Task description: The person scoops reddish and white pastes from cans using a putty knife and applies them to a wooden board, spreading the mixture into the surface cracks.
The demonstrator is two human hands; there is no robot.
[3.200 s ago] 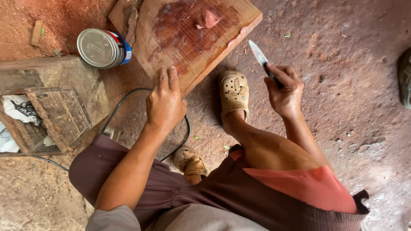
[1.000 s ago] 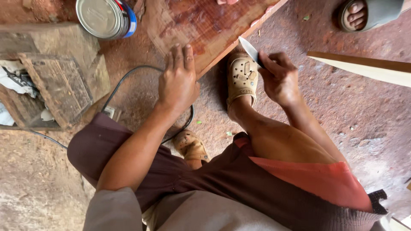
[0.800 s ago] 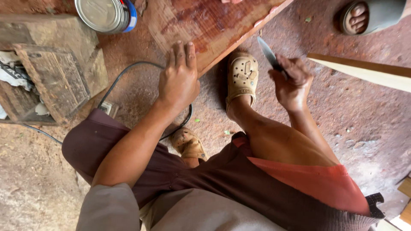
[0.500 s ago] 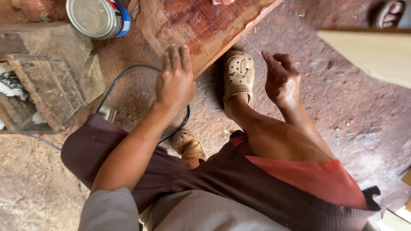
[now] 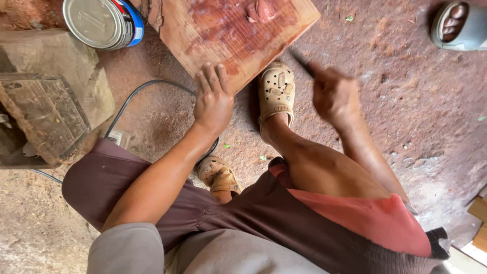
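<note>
A lidded metal tin (image 5: 103, 23) lies beside stone blocks (image 5: 53, 96); a black cable (image 5: 133, 99) curves across the reddish dirt floor (image 5: 406, 116).

The single head camera looks steeply down from close above at the person's lap, both arms and the dirt floor (image 5: 416, 127).

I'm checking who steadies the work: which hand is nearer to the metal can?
Left. The left hand rests on the wooden slab's near edge, closer to the metal can. The right hand is off the slab's far side, gripping a blurred tool.
</note>
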